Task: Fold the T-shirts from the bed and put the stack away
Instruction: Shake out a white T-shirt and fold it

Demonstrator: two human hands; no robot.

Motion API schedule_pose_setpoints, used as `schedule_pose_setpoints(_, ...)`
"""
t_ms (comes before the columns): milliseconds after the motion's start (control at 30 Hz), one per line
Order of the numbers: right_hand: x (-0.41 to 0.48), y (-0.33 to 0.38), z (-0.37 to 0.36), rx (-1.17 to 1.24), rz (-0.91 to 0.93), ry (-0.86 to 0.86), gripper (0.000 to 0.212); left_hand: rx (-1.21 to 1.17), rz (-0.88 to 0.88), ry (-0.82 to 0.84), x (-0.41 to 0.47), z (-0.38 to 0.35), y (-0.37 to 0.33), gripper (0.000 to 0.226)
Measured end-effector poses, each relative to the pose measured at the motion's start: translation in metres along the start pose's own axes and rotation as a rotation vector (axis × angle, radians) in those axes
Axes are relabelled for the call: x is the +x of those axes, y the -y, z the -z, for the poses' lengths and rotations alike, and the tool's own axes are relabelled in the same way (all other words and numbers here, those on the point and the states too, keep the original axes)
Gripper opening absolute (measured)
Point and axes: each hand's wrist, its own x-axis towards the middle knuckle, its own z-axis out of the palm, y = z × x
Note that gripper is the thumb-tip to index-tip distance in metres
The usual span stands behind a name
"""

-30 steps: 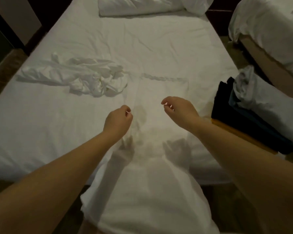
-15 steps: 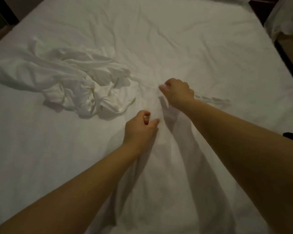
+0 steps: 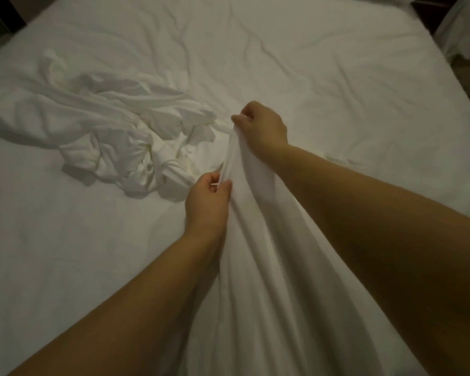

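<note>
Single head-worn view, directed forward and down over the bed, which nearly fills the frame. The left hand and right hand are framed near centre, close to the lens; the shirt is cut off by the bottom edge.

Gathered white T-shirt beside crumpled white pile

A bedroom: wide white-sheeted bed, second bed's edge alongside.
</note>
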Motion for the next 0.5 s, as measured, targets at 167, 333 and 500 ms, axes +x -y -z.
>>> schedule_pose_setpoints(167,0.001,-0.004,-0.011,-0.011,-0.040,0.063,0.013,0.044,0.126,0.102,0.005,0.002,-0.002,0.008)
schedule_pose_setpoints(333,0.002,-0.015,0.017,-0.224,-0.028,0.216,0.039,0.166,0.161,0.232,-0.027,0.019,0.007,0.018)
schedule_pose_setpoints(500,-0.007,-0.045,0.054,-0.073,-0.095,0.409,0.048,0.073,0.274,0.290,-0.063,0.035,0.024,0.018)
